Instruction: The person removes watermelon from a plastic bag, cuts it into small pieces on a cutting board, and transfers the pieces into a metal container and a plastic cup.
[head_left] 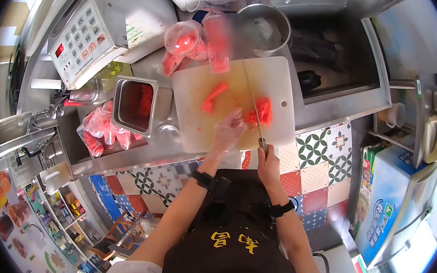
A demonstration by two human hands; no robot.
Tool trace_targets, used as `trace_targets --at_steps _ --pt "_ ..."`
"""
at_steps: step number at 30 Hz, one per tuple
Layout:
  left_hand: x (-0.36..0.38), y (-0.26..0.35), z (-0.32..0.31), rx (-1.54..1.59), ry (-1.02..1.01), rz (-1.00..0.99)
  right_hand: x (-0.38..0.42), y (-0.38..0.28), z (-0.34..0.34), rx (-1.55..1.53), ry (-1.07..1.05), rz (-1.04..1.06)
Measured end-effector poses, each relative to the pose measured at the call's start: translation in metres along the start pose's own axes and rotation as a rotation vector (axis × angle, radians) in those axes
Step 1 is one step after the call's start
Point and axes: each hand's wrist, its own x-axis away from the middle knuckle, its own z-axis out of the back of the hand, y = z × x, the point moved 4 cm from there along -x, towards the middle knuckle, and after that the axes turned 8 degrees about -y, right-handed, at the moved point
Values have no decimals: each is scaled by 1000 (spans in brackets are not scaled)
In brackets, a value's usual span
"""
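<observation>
On a pale cutting board lies a small heap of chopped red fruit that looks like watermelon. My right hand grips the dark handle of a long knife, whose blade crosses the heap. In a clear plastic glove, my left hand has its fingers bent and bunched against the heap's left edge, close beside the blade. A separate long red piece rests farther left on the board. Its surface around the pieces is wet with juice.
Left of the board are a metal container with red fruit and several bags of red pieces. Behind stand a clear plastic cup and a metal pot. A sink lies to the right; a keypad machine stands left.
</observation>
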Motion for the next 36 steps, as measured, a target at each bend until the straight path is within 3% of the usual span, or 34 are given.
trace_targets --at_steps 2,4,8,11,14,17,23,26,29,32,36 --pt "-1 22 -2 -114 -77 -134 2 6 11 -9 25 -2" --pt "-18 50 -11 -293 -206 -393 4 18 27 -7 61 0" --pt "-39 95 -34 -1103 -516 -626 2 36 50 -49 94 -95" --pt "-58 93 -43 -1176 -776 -672 0 52 55 16 134 -70" --pt "-66 91 -43 -1290 -815 -403 -1 56 56 -47 47 -174" --pt "-46 112 -34 -1145 -674 -196 -1 54 54 -37 -8 -203" --pt "-15 58 -25 -896 -187 -265 -7 48 40 10 -43 -173" --pt "-3 65 -32 -859 -210 -93 -14 47 32 66 -34 -160" --pt "2 81 -42 -1064 -176 -301 -21 39 32 101 -28 -150" --pt "-4 87 -45 -1164 -211 -227 -25 35 35 98 -15 -144" --pt "-17 77 -45 -1088 -207 -296 -27 40 37 94 -4 -143"
